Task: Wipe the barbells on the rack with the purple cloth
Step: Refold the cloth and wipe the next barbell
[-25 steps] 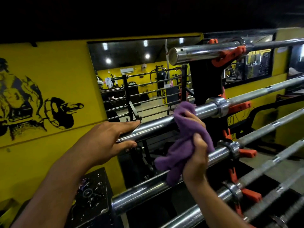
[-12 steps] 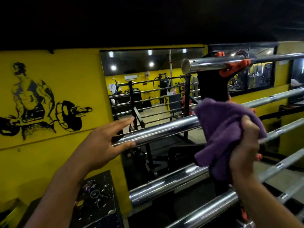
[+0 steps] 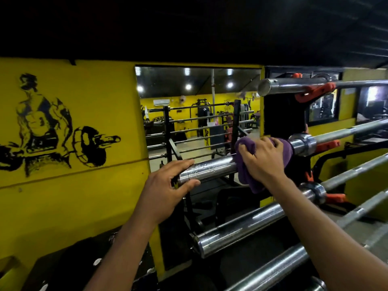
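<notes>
Hands wipe barbell (mirror behind).

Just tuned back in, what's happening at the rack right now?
A person is wiping a barbell sleeve on the rack, second bar from the top. The right hand grips the purple cloth, wrapped over the sleeve close to its collar. The left hand steadies the sleeve's free end, fingers above and thumb below. The bare stretch between the hands looks speckled. The top barbell and the lower barbells are untouched at this moment.
</notes>
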Action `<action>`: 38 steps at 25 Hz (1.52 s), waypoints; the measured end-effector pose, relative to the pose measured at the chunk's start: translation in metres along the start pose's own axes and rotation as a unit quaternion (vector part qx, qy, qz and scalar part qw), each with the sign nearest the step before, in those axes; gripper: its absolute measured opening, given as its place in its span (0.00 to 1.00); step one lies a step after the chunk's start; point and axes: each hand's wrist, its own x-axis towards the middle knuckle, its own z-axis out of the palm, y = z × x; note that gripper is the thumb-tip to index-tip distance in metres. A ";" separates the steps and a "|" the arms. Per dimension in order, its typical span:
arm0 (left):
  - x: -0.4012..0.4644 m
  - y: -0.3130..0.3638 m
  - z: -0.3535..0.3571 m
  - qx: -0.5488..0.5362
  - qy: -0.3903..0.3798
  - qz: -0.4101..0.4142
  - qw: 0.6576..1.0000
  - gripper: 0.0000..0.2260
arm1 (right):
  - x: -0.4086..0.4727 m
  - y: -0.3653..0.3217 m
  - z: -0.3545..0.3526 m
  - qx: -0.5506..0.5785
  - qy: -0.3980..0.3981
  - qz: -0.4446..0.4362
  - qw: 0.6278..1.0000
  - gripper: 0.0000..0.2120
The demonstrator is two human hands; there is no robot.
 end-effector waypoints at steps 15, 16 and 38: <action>0.063 -0.067 -0.006 -0.300 -0.117 0.090 0.943 0.26 | -0.009 -0.003 0.028 0.024 0.168 -0.122 0.978 0.16; 0.084 -0.072 0.006 -0.294 -0.133 0.077 0.943 0.24 | -0.011 -0.007 0.028 0.029 0.170 -0.119 0.978 0.16; 0.232 -0.008 0.226 -0.377 -0.524 0.232 0.727 0.08 | -0.058 -0.160 0.027 0.099 0.012 0.039 0.994 0.11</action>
